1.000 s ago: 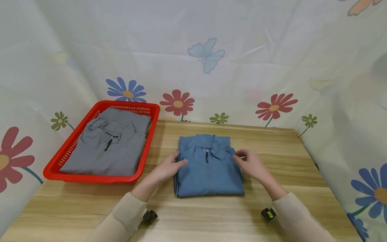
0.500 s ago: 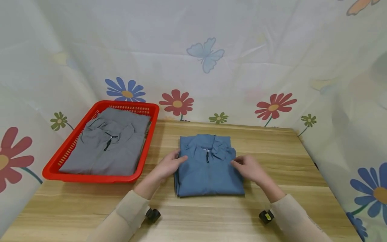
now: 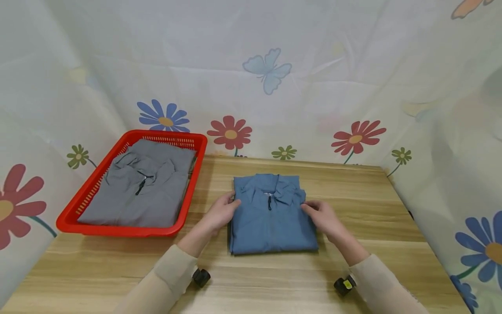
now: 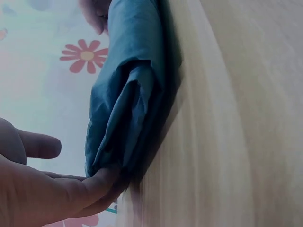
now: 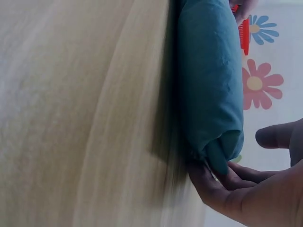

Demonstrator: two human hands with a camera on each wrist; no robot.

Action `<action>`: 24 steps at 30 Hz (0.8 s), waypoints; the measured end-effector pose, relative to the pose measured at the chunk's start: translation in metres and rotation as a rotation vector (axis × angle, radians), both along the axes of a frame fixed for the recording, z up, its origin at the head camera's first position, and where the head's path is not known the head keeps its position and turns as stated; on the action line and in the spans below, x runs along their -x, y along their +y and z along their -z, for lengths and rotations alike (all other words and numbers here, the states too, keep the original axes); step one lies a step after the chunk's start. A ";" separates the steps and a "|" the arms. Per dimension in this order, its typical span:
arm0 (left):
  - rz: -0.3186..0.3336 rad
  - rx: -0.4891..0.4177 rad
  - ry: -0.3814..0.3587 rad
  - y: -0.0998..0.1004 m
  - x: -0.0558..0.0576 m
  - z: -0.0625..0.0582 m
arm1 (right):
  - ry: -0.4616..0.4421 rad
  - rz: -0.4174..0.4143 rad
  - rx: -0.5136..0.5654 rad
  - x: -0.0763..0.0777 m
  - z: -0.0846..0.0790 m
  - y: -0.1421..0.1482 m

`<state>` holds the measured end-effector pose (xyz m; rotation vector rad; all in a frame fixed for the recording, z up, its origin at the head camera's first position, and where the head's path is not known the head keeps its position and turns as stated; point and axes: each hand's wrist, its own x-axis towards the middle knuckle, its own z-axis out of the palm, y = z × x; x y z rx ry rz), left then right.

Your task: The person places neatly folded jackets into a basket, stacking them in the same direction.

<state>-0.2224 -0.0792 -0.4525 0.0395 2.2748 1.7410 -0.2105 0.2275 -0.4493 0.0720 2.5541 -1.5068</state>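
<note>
A blue zip-neck jacket point(image 3: 270, 226) lies folded flat on the wooden table, collar toward the wall and a dark zip pull at its neck. My left hand point(image 3: 220, 213) is at its left edge; in the left wrist view the fingertips point(image 4: 106, 179) touch the layered cloth and the thumb stands apart from it. On the opposite side, my right hand point(image 3: 323, 218) touches the right edge. The right wrist view shows those fingers point(image 5: 222, 189) against the bottom of the fold, with the thumb held away. Some fingertips are hidden by cloth.
A red plastic basket point(image 3: 192, 183) at the left holds a folded grey zip-neck garment point(image 3: 149, 205). The wooden table point(image 3: 266, 279) meets a flower-printed cloth wall point(image 3: 306, 100) behind and at both sides. A black wrist device point(image 3: 201, 277) sits below each cuff.
The left hand has moved slightly forward, and the jacket's left side has shifted a little to the right. The right hand has lowered slightly along the right edge. The basket stays put.
</note>
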 end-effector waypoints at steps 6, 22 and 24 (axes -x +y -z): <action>-0.017 0.013 0.000 0.002 0.002 0.002 | -0.042 0.016 0.083 0.002 0.000 0.001; -0.035 0.133 0.078 0.005 0.010 0.008 | -0.086 -0.014 0.180 0.009 0.015 0.016; -0.039 0.120 0.063 0.004 0.011 0.008 | -0.092 -0.009 0.187 0.011 0.016 0.016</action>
